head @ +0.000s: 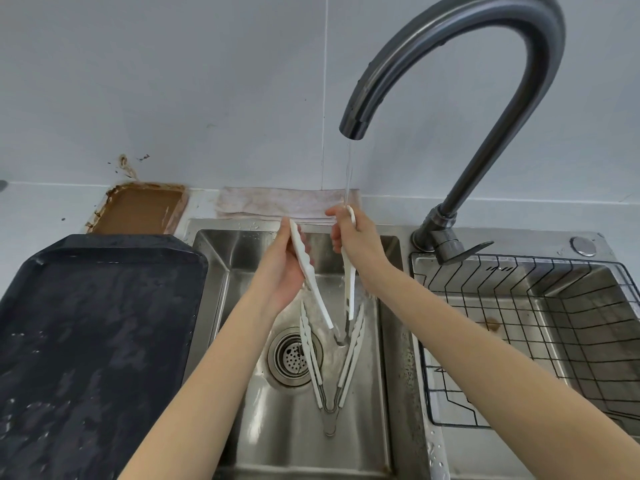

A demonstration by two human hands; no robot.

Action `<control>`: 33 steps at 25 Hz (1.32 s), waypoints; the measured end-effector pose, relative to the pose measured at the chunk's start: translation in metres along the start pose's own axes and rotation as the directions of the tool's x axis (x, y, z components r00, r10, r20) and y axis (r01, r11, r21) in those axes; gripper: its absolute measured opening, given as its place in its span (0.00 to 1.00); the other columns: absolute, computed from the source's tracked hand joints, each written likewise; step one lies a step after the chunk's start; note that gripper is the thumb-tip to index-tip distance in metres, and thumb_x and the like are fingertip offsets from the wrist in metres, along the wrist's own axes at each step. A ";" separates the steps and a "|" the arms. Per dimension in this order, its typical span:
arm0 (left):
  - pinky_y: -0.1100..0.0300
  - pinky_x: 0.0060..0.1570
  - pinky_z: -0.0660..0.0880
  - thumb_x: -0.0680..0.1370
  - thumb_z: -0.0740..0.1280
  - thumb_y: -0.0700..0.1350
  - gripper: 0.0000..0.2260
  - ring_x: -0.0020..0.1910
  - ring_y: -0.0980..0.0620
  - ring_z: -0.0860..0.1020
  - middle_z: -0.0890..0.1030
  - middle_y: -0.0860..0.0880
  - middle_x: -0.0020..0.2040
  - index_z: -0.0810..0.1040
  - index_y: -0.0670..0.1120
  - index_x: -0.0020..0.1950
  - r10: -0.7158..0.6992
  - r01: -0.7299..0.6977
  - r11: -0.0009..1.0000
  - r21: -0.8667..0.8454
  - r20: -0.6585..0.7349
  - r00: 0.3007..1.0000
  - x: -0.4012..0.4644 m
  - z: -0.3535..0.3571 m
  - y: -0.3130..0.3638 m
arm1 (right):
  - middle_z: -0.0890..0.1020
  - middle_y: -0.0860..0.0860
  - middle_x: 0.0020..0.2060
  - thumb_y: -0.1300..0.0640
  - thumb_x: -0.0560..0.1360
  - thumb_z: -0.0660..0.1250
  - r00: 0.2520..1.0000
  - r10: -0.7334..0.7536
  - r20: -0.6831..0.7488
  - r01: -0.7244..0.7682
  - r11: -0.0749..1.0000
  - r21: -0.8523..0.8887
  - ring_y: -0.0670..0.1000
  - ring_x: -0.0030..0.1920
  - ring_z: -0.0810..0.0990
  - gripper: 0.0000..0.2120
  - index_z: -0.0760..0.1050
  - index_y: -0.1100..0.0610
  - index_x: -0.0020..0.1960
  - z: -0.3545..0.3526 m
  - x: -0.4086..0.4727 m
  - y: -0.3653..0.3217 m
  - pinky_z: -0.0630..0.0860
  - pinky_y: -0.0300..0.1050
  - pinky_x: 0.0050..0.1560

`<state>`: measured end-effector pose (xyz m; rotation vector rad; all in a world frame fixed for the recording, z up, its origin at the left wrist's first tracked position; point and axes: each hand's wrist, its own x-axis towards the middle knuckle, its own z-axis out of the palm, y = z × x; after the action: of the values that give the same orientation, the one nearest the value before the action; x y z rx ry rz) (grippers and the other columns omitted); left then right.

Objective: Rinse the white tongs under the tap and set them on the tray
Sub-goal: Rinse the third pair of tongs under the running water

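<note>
The sink (221,258) is the landmark. Left of it lies the dark tray (86,323); over it arches the tap (450,46), its water running. Above the basin, the left hand (284,271) and right hand (353,244) each curl their fingers round one arm of the white tongs (311,271), spread under the stream. Rinsing is underway; next comes carrying them left onto the tray.

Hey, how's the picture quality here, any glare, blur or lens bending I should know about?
Head view: even, soft daylight, no hard shadows; bright reflections on the steel sink walls and wet sheen on the dark tray; wide-angle bending curves the counter edges and stretches the forearms; white tongs and both hands stay sharp, the water stream slightly smeared.
</note>
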<state>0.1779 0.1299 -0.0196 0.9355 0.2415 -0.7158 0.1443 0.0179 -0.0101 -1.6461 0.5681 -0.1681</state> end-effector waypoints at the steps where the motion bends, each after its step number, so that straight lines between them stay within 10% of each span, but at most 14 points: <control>1: 0.65 0.32 0.61 0.81 0.54 0.53 0.17 0.21 0.60 0.67 0.70 0.56 0.22 0.70 0.49 0.35 0.009 -0.009 1.000 -0.015 -0.011 1.000 0.001 -0.003 0.002 | 0.72 0.48 0.30 0.54 0.81 0.53 0.999 0.032 0.006 -0.033 0.999 0.028 0.46 0.31 0.71 0.10 0.72 0.55 0.51 -0.001 0.000 -0.001 0.71 0.41 0.40; 5: 0.65 0.31 0.60 0.81 0.55 0.52 0.15 0.19 0.59 0.67 0.70 0.55 0.21 0.72 0.50 0.37 -0.053 0.047 0.997 -0.062 -0.103 0.993 0.005 -0.018 0.005 | 0.75 0.50 0.39 0.58 0.79 0.58 0.967 0.216 0.138 -0.238 0.956 0.170 0.48 0.40 0.75 0.09 0.67 0.54 0.59 -0.014 0.000 0.005 0.75 0.45 0.51; 11: 0.66 0.32 0.63 0.78 0.61 0.52 0.09 0.25 0.58 0.63 0.65 0.53 0.27 0.73 0.48 0.43 -0.170 0.182 0.982 0.041 -0.214 0.962 -0.005 -0.046 -0.027 | 0.73 0.56 0.60 0.60 0.79 0.58 0.895 0.392 0.211 -0.380 0.920 -0.098 0.53 0.54 0.78 0.25 0.55 0.55 0.74 -0.021 -0.028 0.058 0.76 0.54 0.61; 13: 0.66 0.30 0.67 0.78 0.62 0.42 0.03 0.29 0.57 0.63 0.65 0.51 0.33 0.72 0.47 0.51 -0.185 0.232 0.951 0.204 -0.229 0.956 -0.012 -0.052 -0.037 | 0.74 0.54 0.58 0.59 0.80 0.57 0.857 0.466 0.218 -0.444 0.884 -0.146 0.53 0.54 0.78 0.23 0.56 0.54 0.73 -0.018 -0.036 0.072 0.78 0.53 0.57; 17: 0.63 0.38 0.69 0.75 0.54 0.27 0.22 0.36 0.54 0.68 0.66 0.49 0.38 0.67 0.47 0.63 -0.224 0.292 0.864 0.411 -0.207 0.952 -0.019 -0.068 -0.055 | 0.75 0.52 0.50 0.60 0.80 0.56 0.815 0.547 0.192 -0.515 0.835 -0.195 0.55 0.53 0.77 0.22 0.57 0.55 0.73 -0.016 -0.051 0.092 0.79 0.51 0.52; 22: 0.61 0.50 0.73 0.77 0.59 0.32 0.22 0.42 0.52 0.73 0.70 0.46 0.45 0.65 0.50 0.68 -0.299 0.365 0.814 0.452 -0.212 0.930 -0.026 -0.091 -0.081 | 0.72 0.56 0.66 0.59 0.80 0.54 0.781 0.616 0.101 -0.566 0.767 -0.302 0.58 0.62 0.75 0.23 0.56 0.54 0.74 -0.018 -0.060 0.124 0.77 0.52 0.58; 33: 0.53 0.49 0.75 0.78 0.61 0.33 0.21 0.49 0.48 0.76 0.76 0.50 0.45 0.68 0.49 0.68 -0.224 0.419 0.789 0.449 -0.426 0.877 -0.017 -0.129 -0.126 | 0.75 0.59 0.63 0.59 0.79 0.55 0.676 0.729 -0.110 -0.730 0.640 -0.240 0.61 0.61 0.75 0.20 0.60 0.54 0.71 -0.006 -0.074 0.183 0.77 0.56 0.58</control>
<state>0.0967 0.1924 -0.1694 1.5883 0.5543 -0.9601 0.0292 0.0364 -0.1696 -1.5358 1.2675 0.5374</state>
